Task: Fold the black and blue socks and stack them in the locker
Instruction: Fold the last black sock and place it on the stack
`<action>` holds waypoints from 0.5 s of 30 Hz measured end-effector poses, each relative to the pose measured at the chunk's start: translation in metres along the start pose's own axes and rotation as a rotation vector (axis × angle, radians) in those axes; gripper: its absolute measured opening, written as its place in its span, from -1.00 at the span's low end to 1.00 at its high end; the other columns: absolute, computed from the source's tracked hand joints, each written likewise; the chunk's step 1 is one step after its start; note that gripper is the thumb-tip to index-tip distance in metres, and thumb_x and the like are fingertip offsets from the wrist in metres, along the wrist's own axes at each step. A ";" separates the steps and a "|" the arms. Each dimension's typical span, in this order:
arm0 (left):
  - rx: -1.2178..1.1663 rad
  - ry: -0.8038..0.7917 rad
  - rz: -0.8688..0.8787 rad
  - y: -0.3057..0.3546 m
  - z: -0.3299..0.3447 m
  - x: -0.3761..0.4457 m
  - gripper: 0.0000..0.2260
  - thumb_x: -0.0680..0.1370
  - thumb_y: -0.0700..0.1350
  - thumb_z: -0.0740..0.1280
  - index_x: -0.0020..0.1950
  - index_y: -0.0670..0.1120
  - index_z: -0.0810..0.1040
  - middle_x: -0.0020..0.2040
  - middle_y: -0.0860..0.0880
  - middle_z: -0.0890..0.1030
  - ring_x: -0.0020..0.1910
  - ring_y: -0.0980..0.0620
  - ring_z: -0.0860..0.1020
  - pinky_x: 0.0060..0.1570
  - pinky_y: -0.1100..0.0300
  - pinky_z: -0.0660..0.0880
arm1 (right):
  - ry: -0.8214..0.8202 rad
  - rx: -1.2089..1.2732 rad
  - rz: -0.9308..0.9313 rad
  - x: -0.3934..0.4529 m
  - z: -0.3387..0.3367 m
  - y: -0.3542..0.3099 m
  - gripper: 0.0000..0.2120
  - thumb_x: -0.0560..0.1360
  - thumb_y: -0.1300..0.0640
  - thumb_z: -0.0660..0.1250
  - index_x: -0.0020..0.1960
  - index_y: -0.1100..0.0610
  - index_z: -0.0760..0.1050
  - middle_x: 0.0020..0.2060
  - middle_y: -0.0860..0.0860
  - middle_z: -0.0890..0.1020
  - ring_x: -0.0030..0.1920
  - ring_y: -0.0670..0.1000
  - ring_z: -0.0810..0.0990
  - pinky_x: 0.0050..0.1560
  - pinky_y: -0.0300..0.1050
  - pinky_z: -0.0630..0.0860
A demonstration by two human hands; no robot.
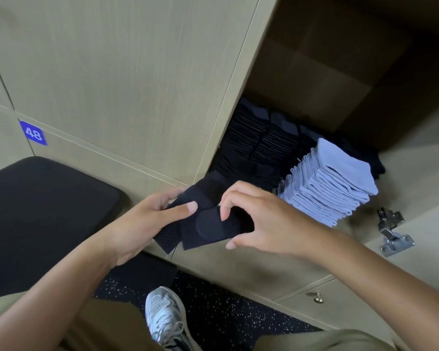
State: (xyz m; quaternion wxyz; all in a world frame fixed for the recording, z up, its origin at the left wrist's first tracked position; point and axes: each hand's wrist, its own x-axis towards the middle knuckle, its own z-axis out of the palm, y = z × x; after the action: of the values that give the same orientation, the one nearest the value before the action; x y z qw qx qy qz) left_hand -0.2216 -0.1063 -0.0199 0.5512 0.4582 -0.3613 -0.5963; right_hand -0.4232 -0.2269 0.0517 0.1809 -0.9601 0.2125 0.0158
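A black perforated sock [203, 224] is stretched between both hands just in front of the open locker [314, 79]. My left hand [150, 219] grips its left part, thumb on top. My right hand [259, 219] pinches its right part, fingers curled over the top edge and thumb below. Inside the locker stand tall stacks of folded black socks [254, 143] at the left and back. To their right, nearer the front, leans a stack of folded light blue socks [330, 183].
A black padded bench [41, 219] lies at the left below closed locker doors, one labelled 48 [33, 133]. The open door's metal hinge [392, 233] sits at the right. A drawer knob [317, 298] is below. My white sneaker [166, 320] rests on the speckled floor.
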 end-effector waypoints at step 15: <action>0.263 0.017 -0.141 -0.016 -0.003 0.008 -0.74 0.66 0.03 0.26 0.29 -0.03 0.55 0.07 -0.09 0.73 -0.22 -0.07 0.60 -0.10 0.03 0.48 | 0.342 -0.079 0.248 0.050 -0.079 0.076 -0.62 0.30 0.03 0.65 0.01 0.02 0.56 0.06 -0.05 0.54 0.07 -0.08 0.52 0.06 -0.26 0.42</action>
State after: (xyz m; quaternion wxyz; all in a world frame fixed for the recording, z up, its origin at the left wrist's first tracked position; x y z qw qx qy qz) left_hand -0.2239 -0.1116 -0.0370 0.4461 0.5560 -0.3986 -0.5770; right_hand -0.4126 -0.3395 0.0943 0.1013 -0.9216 0.3559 -0.1169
